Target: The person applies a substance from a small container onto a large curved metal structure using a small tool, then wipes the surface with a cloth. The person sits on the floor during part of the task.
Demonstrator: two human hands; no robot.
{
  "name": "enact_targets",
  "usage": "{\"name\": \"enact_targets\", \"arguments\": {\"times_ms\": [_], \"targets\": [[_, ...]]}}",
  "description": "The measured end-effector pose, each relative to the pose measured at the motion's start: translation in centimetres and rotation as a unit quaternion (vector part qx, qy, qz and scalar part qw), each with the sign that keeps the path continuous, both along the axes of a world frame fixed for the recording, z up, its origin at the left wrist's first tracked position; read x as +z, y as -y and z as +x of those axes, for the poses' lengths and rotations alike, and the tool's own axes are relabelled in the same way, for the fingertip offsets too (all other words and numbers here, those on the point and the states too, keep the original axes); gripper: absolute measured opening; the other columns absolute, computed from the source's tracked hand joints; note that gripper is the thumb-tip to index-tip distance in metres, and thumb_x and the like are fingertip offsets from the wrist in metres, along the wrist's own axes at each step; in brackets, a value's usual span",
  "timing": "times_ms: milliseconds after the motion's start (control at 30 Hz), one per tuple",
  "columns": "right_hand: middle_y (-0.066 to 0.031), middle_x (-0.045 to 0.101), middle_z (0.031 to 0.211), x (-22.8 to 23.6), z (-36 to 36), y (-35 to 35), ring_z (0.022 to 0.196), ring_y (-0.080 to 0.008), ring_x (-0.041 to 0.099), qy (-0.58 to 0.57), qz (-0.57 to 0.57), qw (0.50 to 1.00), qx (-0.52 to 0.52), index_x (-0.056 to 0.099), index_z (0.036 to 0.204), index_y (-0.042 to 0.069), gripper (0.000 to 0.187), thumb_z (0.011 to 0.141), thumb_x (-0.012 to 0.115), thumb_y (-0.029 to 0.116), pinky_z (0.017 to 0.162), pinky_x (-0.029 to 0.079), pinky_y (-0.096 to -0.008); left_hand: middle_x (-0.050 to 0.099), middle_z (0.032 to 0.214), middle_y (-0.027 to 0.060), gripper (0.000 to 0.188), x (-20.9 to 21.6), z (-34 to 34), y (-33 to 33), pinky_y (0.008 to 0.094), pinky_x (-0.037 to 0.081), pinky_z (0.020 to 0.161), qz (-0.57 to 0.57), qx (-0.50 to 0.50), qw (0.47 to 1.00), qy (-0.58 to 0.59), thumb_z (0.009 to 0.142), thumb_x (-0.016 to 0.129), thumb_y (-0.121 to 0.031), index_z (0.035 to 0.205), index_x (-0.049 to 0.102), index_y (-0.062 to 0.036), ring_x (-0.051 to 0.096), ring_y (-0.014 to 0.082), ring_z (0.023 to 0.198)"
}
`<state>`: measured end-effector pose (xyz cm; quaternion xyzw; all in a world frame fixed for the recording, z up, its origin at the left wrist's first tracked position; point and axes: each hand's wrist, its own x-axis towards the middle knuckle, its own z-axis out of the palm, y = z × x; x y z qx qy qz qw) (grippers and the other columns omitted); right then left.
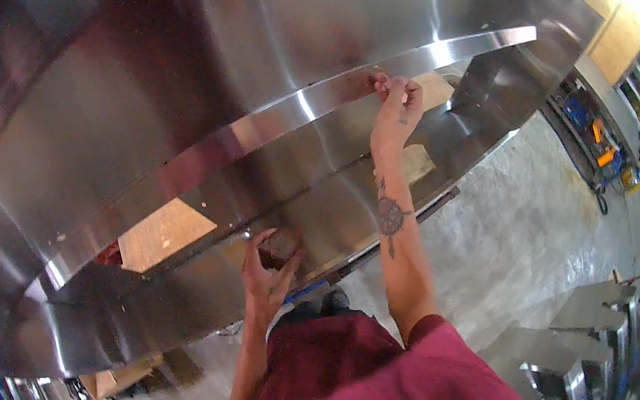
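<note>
Polished sheet metal (279, 22) forms the largest body in the workshop, a broad reflective steel structure spanning the left and far parts of the scene. Grey floor (491, 208) extends to its right. A person in a maroon shirt (391, 390) stands at the near side, facing the steel. At the near right stand grey metal pieces (561, 348) with bright edges; at the far right, a desk (611, 98) bears a pale wooden panel (625, 38), with orange items (597, 128) lower down. A narrow bright lip (248, 128) crosses the structure obliquely from near left to far right. Below it, pale wood shows at the left (166, 236) and, in smaller areas, at the right beside the right forearm. The right hand (399, 101) is at the far right part of the lip, its fingers bent and drawn together; whether they grip anything cannot be told. The left hand (267, 283), nearer and to the left, grasps a round dark-brown piece (278, 247) between thumb and fingers, over the near part of the steel.
</note>
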<state>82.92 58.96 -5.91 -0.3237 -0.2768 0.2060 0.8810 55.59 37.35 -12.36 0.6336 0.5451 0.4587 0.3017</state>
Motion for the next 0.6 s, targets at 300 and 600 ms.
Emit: {"name": "enact_targets", "arguments": {"times_ms": [300,600], "targets": [[-0.0116,0.069,0.097,-0.1,9.9,-6.6,0.085,-0.0164,0.07,-0.021,-0.043,0.99,-0.132,0.057,0.107,-0.003,0.018,0.109,0.061,0.014,0.083,0.058,-0.0308,0.065,0.131,0.0158,0.068,0.5,-1.8,-1.2,0.041,0.056,0.098,-0.097,-0.035,0.994,-0.02,0.088,0.094,-0.026,0.14,0.058,-0.0022,0.066,0.0269,0.118],[-0.0136,0.067,0.104,-0.5,9.6,-7.2,0.09,-0.0188,0.072,-0.003,-0.045,0.984,-0.17,0.06,0.103,-0.003,0.016,0.106,0.063,0.012,0.085,0.057,-0.0335,0.069,0.125,0.0152,0.065,0.9,-3.2,-2.0,0.0374,0.058,0.09,-0.19,-0.052,0.98,-0.02,0.088,0.094,-0.024,0.139,0.059,-0.0024,0.07,0.0242,0.104]]}}
